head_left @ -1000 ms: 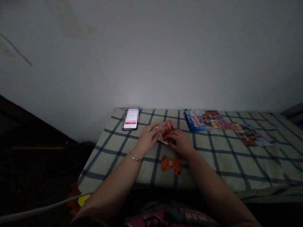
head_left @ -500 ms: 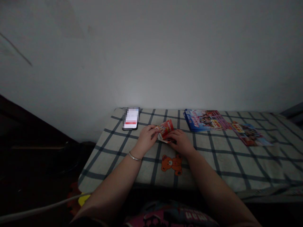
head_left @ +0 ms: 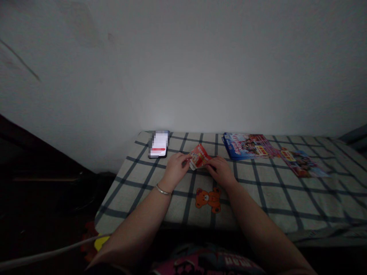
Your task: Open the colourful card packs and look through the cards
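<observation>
A small red and white printed paper [head_left: 200, 156] lies folded between my two hands on a checked cloth [head_left: 143, 179]. My left hand [head_left: 176, 170], with a thin bangle at the wrist, pinches the paper's left edge. My right hand [head_left: 221, 171] pinches its right edge with curled fingers. Both hands rest low on the cloth just above an orange bear print [head_left: 208, 199].
A lit phone [head_left: 158, 144] lies at the back left of the cloth near the wall. A blue booklet stack [head_left: 246, 145] and another colourful leaflet [head_left: 302, 162] lie to the right. The cloth's left edge drops into a dark area.
The red paper has been lowered and flattened between my hands; it stood more upright before. Both hands shifted slightly toward the wall.
</observation>
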Motion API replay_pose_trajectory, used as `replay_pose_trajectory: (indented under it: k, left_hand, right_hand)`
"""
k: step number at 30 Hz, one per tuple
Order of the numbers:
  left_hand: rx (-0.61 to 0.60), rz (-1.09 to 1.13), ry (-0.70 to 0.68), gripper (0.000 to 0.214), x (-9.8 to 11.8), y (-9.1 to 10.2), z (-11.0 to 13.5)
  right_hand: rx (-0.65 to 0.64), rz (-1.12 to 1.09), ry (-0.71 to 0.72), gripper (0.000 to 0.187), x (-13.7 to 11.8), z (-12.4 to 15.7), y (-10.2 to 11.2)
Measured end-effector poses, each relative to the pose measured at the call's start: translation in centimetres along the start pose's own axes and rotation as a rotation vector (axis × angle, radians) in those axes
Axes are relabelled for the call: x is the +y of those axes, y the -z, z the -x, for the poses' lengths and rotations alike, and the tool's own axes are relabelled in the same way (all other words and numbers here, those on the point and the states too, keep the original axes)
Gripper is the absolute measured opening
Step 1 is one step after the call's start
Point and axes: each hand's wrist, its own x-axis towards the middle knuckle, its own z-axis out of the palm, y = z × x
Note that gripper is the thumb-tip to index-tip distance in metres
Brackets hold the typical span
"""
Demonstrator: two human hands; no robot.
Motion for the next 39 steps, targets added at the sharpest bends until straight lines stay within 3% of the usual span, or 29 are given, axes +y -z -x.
replay_pose_trajectory:
  k: [8,19,25,31,39]
  left_hand:
    - [-0.122,-0.072,-0.041,0.031,-0.1,-0.3,0.1]
    - [-0.17,-0.139,-0.044,0.04,0.0,-0.3,0.3]
    - [-0.178,-0.14,-0.04,0.044,0.5,-0.1,0.5]
    - [-0.146,-0.097,-0.064,0.038,0.1,-0.3,0.3]
    - [-0.2,-0.02,-0.173,0.039,0.1,-0.3,0.2]
  right_hand:
    - [-0.075,-0.139,0.152,0.019,-0.4,0.1,0.3]
    - [-0.113,-0.078,0.214,0.029,-1.0,0.2,0.7]
    - [-0.132,-0.081,0.268,0.02,-1.2,0.1,0.6]
    - [-0.051,-0.065,0.169,0.017,-0.5,0.1,0.2]
    - [0.029,0.084,-0.053,0.02,-0.5,0.2,0.3]
